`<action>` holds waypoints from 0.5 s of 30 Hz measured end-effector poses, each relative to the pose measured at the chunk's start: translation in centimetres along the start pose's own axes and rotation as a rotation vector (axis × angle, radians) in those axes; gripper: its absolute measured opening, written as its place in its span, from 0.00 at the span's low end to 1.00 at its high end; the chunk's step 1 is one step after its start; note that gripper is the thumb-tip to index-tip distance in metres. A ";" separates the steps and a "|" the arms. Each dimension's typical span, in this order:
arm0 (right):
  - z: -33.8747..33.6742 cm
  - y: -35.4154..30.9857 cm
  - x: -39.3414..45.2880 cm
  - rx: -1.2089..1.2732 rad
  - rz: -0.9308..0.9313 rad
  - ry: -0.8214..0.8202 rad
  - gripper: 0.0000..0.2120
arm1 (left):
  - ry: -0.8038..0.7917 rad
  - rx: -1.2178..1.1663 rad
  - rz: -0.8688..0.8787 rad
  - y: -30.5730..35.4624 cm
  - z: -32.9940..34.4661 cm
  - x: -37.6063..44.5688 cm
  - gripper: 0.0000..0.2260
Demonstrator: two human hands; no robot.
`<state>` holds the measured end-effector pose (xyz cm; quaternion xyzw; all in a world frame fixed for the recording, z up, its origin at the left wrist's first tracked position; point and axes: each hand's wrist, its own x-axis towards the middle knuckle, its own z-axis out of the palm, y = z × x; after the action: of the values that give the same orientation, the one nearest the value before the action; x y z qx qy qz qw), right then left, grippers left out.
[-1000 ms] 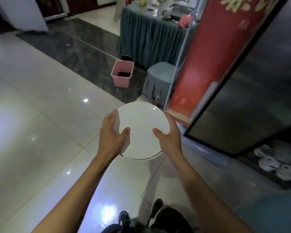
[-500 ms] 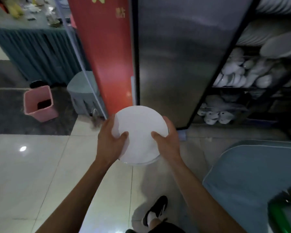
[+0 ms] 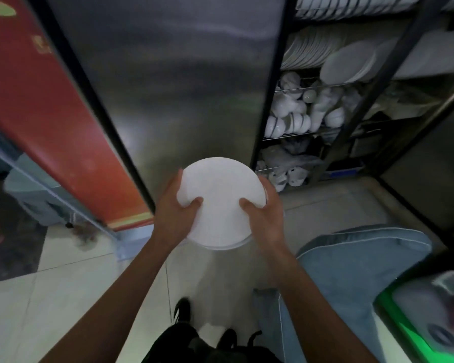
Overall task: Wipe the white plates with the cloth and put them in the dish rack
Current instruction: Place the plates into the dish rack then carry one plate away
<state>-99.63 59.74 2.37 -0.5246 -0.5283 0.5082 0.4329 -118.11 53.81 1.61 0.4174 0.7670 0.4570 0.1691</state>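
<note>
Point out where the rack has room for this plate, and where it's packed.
Both hands, left and right, grip the plate. The rack looks crowded: plates above, bowls below. No clearly bare shelf shows.

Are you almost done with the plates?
Partly. Many plates already sit in the rack. In hand: the left hand and right hand grip one plate, not yet racked. No cloth shows, so wiping can't be judged.
</note>
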 end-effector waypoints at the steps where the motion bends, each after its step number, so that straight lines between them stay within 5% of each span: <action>1: -0.5 0.0 1.1 -0.009 -0.003 0.029 0.29 | -0.025 -0.007 0.017 0.3 1.2 1.1 0.35; 15: -3.3 -0.2 21.3 -0.063 0.056 0.379 0.28 | -0.316 -0.075 0.218 5.3 17.7 21.8 0.36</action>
<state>-97.95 81.19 1.35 -0.6387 -0.4380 0.3954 0.4938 -117.19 82.32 -0.56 0.5578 0.6638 0.4296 0.2523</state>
